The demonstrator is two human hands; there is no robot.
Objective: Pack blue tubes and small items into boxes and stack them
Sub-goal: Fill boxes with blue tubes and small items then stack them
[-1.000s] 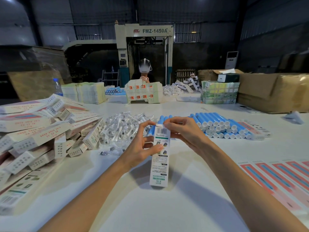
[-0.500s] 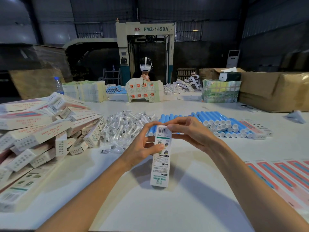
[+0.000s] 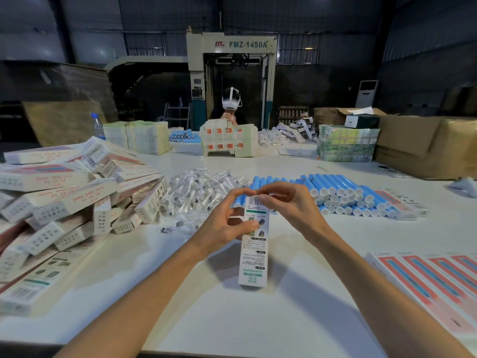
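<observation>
A tall white box (image 3: 254,254) is held upright by two hands.
Both bare forearms are stretched forward over the white table (image 3: 232,321) and are brought together in the middle. The box is gripped at its side by the left hand (image 3: 227,228), with the thumb pressed on the front. Its top end is pinched by the bent fingers of the right hand (image 3: 289,206). Just behind, small wrapped items (image 3: 198,189) and blue tubes (image 3: 335,192) are heaped. Packed boxes (image 3: 64,200) are piled on the left.
</observation>
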